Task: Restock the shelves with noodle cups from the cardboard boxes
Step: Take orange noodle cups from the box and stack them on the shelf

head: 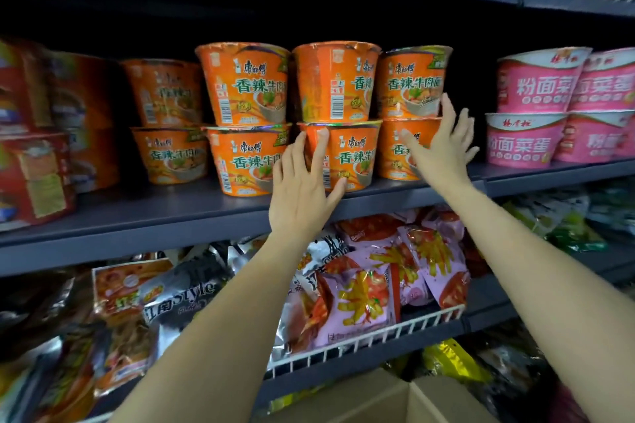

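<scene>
Noodle cups (338, 154), probably light and thin-walled, are standing stacked on the shelf (178, 213), the left hand (302, 189) cupping one's sidewall while the right hand (443, 148) is pressing, fingers spread, beside it.

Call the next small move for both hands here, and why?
Probably push the lower middle orange cup back: the left hand holds its front, and it sits further forward than the right stack, where the right hand lies open.
</scene>
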{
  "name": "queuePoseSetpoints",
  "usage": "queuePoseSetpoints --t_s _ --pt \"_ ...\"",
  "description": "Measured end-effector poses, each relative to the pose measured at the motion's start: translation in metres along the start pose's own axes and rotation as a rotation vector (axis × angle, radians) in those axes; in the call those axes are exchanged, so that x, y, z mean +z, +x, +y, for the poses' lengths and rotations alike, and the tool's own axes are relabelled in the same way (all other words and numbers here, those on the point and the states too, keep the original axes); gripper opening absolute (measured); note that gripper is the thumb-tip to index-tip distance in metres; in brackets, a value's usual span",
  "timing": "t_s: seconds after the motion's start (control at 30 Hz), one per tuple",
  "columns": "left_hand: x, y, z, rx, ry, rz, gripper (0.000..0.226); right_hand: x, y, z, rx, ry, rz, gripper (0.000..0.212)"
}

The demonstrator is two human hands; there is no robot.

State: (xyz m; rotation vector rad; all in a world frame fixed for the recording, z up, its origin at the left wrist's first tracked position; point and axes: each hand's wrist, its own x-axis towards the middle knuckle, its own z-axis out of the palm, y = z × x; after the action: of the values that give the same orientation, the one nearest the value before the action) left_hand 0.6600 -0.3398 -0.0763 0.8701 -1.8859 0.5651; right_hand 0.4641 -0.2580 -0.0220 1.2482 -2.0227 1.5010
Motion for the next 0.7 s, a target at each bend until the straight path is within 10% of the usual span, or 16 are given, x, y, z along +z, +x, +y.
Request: queuePoseSetpoints --t_s 0.23,0.43,0.7 --pt "-0.012 0.000 0.000 -0.031 -0.234 0.198 0.046 0.014 -0.059 -0.020 -0.726 0.048 0.188 0.032" --pt "-0.046 -0.010 -0.020 -0.483 -0.636 0.473 0.016 0.058 -0.077 -0.056 -1.057 0.114 0.050 0.024" --pt "-0.108 -0.034 -0.158 -0.391 0.111 -0.061 0.030 0.092 -0.080 -0.050 -1.049 -0.043 -0.206 0.053"
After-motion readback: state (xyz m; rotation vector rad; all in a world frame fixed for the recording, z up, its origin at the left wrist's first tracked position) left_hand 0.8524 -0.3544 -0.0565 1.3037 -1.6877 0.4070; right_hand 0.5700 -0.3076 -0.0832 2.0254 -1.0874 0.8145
